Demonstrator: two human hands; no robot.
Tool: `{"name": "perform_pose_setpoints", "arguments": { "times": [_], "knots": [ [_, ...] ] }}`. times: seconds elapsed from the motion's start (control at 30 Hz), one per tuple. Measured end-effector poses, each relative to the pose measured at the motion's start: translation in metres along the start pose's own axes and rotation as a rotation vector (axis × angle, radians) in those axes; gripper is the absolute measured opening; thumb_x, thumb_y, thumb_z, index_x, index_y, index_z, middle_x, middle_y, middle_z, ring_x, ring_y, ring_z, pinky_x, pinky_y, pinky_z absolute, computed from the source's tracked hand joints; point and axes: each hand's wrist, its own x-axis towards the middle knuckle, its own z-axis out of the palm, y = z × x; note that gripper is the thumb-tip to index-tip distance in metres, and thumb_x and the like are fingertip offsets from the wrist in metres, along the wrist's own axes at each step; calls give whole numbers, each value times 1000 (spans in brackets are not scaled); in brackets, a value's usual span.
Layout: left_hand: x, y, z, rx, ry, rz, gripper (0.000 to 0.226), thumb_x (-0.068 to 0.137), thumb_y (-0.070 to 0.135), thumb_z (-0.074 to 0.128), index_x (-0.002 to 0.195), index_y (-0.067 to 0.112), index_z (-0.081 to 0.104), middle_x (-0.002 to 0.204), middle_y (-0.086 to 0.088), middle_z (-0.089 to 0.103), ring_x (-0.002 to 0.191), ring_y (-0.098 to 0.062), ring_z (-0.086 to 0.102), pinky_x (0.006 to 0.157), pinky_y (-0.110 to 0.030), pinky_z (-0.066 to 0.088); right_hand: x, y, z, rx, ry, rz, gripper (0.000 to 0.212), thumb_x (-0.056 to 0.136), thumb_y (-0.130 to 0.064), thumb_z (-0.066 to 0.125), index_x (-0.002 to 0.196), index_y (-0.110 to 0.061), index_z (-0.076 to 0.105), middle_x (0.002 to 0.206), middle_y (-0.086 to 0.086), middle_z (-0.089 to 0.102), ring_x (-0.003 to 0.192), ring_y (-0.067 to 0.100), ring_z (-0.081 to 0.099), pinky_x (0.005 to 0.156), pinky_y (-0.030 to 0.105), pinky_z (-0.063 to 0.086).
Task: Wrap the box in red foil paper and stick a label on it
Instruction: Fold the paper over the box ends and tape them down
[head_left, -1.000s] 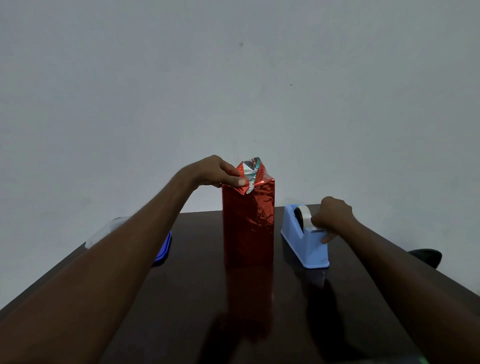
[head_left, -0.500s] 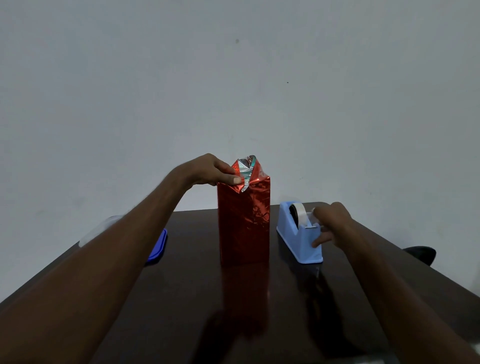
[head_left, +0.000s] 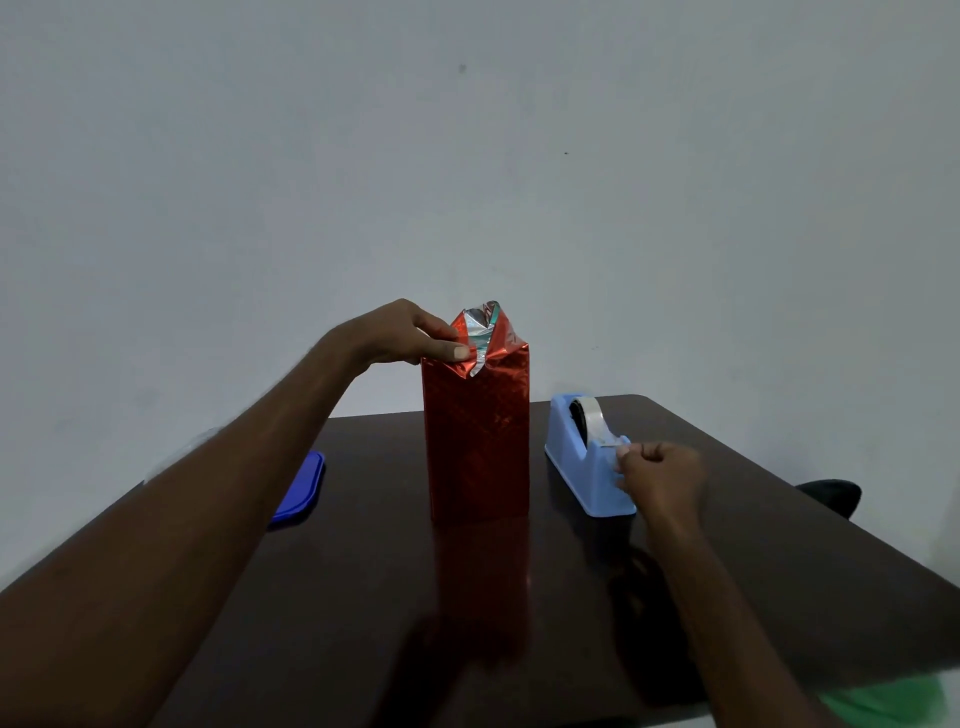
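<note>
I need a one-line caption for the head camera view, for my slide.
Left hand pinches the foil folds atop the upright red-wrapped box while right hand pinches tape at the blue dispenser.

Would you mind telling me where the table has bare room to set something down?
The near table in front of the wrapped box is bare between the forearms. Another bare patch lies right of the tape dispenser, behind the right hand. It is crowded between box and dispenser, and left of the box by the blue lid.

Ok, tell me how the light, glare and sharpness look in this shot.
Head view: dim room, plain wall evenly grey; glossy table mirrors the red foil box; foil top glints silver; near forearms and the green patch at the corner are soft; wide-angle stretch at the edges.
</note>
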Motion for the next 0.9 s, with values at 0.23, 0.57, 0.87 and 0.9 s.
{"name": "perform_pose_setpoints", "arguments": {
  "times": [0.23, 0.57, 0.87, 0.9],
  "knots": [
    [0, 1, 0, -9, -3, -4, 36, 78, 40, 78, 112, 30, 72, 104, 14, 66, 104, -10, 60, 82, -22, 50, -5, 7, -4, 39, 15, 46, 19, 81, -8, 75, 64, -15, 69, 72, 5, 70, 74, 22, 66, 63, 31, 49],
    [-1, 3, 1, 6, -12, -11, 41, 79, 39, 77, 117, 26, 71, 109, 10, 65, 108, -15, 59, 87, -27, 49, -9, 11, 1, -58, 34, 83, 16, 84, -12, 73, 68, -11, 70, 70, 2, 67, 66, 16, 62, 67, 42, 59],
    [-4, 5, 1, -5, -14, -9, 40, 77, 40, 78, 115, 30, 71, 99, 19, 63, 97, -6, 58, 76, -20, 49, -10, 12, 2, -77, 38, 112, 14, 85, -10, 72, 71, -8, 71, 69, -1, 63, 63, 8, 56, 64, 37, 56],
    [-4, 5, 1, -3, -14, -10, 38, 79, 39, 78, 115, 30, 71, 100, 18, 64, 97, -7, 58, 76, -20, 49, -10, 12, 2, -83, 35, 108, 14, 85, -10, 72, 71, -8, 71, 69, -1, 63, 63, 9, 56, 62, 36, 54]
  ]
}}
